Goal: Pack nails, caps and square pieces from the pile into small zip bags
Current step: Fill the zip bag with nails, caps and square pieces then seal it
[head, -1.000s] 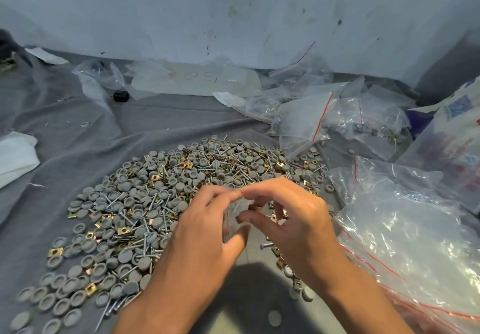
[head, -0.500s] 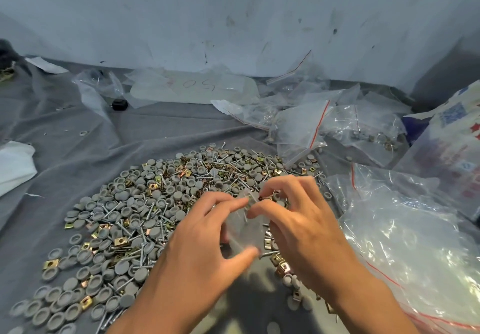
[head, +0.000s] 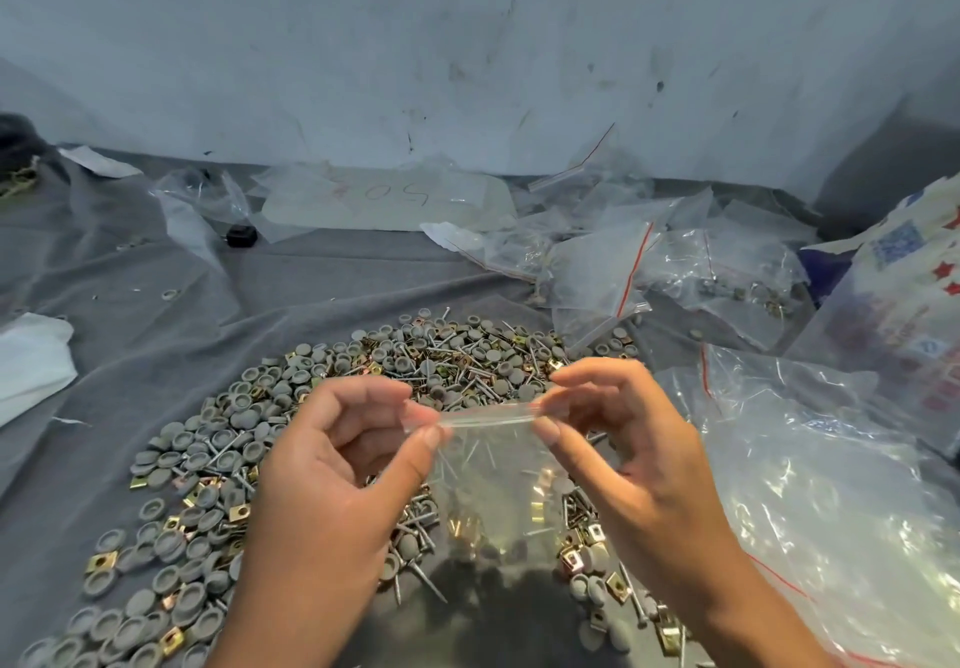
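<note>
**Hands stretching the mouth of a small zip bag above the pile**

Hands meet at the centre of the head view, over a grey cloth. The left hand [head: 332,465] pinches the left end of the zip strip of a small clear zip bag [head: 493,470] between thumb and forefinger; the right hand [head: 623,439] pinches the right end the same way. The other fingers of both hands curl loosely and hold nothing more. The strip runs taut and roughly level between the two pinches, and the body of the bag hangs below them. Whether the strip is sealed or parted cannot be told. Nails and brass-coloured square pieces show through the film, but whether they are inside the bag or lie behind it is unclear.

The pile [head: 363,407] of grey caps, nails and square pieces spreads beneath and beyond the hands, mostly to the left. More clear bags [head: 623,272] lie further back on the right.

Judged from this, the step is working the zip. Doing it well likely means keeping the strip level and running the fingertips along its whole length, with the bag upright so nothing spills.
</note>
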{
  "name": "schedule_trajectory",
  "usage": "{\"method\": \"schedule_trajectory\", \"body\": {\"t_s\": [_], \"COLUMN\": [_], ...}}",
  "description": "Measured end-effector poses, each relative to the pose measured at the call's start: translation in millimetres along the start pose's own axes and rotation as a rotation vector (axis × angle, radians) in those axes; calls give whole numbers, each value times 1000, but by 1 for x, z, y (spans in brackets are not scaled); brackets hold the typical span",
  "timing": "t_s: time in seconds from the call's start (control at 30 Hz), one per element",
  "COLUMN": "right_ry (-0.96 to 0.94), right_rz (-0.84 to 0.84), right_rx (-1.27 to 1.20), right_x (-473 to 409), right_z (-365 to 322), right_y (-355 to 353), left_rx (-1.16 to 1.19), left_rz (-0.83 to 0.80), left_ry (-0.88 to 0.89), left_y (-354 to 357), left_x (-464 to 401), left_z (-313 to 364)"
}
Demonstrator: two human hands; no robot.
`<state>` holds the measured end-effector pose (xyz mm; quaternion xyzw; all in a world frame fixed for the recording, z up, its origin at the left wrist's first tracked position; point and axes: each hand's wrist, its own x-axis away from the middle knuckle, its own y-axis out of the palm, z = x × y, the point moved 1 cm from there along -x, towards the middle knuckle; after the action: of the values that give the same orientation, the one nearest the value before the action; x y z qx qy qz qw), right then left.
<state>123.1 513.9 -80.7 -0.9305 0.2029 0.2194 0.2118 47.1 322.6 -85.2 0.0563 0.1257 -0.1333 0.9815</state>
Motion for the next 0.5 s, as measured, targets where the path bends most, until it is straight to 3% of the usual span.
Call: {"method": "schedule_trajectory", "body": {"t_s": [0.2, 0.5], "right_ry": [166, 248], "right_rz": [3, -30], "right_rx": [-195, -409], "right_x": [-1, -6], "right_z": [13, 28], "right_y": [9, 29], "left_rx": [-10, 12], "left_rz": [16, -19], "left_ry": [-158, -170], "left_y": [-2, 5], "left_x": [-5, -14], "left_z": [-9, -17]}}
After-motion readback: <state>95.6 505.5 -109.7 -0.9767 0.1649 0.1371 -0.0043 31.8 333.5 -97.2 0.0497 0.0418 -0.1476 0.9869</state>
